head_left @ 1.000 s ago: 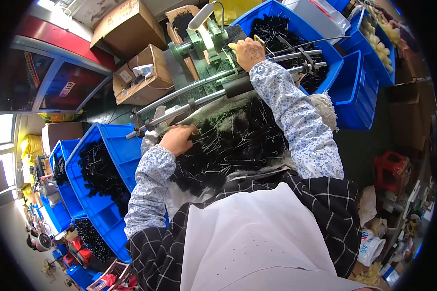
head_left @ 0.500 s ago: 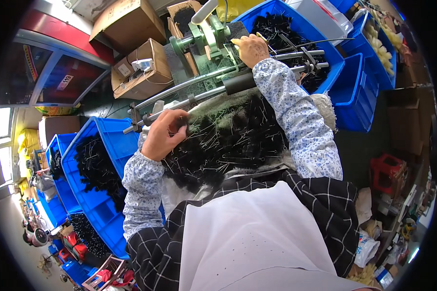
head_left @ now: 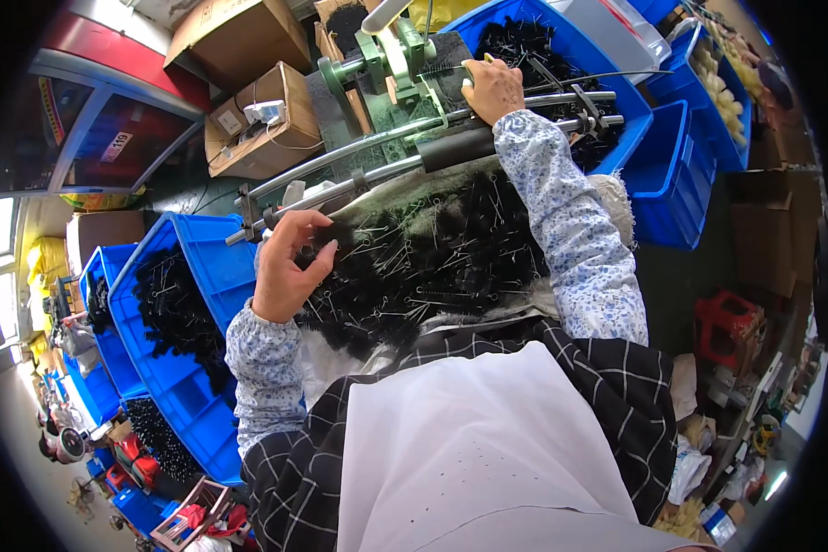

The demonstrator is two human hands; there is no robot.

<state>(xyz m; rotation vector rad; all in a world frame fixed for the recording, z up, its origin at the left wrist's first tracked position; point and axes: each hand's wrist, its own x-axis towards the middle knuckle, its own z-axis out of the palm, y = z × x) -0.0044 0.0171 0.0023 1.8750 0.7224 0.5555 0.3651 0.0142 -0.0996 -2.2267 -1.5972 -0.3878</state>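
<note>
Black bristle brushes with thin wire stems [head_left: 432, 258] piled at centre frame on a pale cloth-covered surface, just below two long metal rails [head_left: 386, 156] running from left to upper right. Left hand [head_left: 285, 267] at centre left, fingers curled and partly spread over the left edge of the pile, fingertips touching the brushes; whether a brush is actually pinched cannot be told. Right hand [head_left: 492, 87] at upper centre, knuckles up, resting on the upper rail beside a green machine [head_left: 386, 60]; fingers bent around something small and pale, not identifiable, so grip state cannot be told. Both forearms in blue-flowered sleeves [head_left: 570, 239]. White apron [head_left: 469, 451] over a black checked garment filling the lower centre. Blue plastic bin [head_left: 202, 368] at lower left, loaded with more black brushes, its rim near the left elbow. Second blue bin [head_left: 607, 74] at upper right behind the right hand, also holding black brushes. Cardboard boxes [head_left: 258, 120] at upper left, behind the rails. Red stool [head_left: 731, 327] at right, well apart from the pile.
</note>
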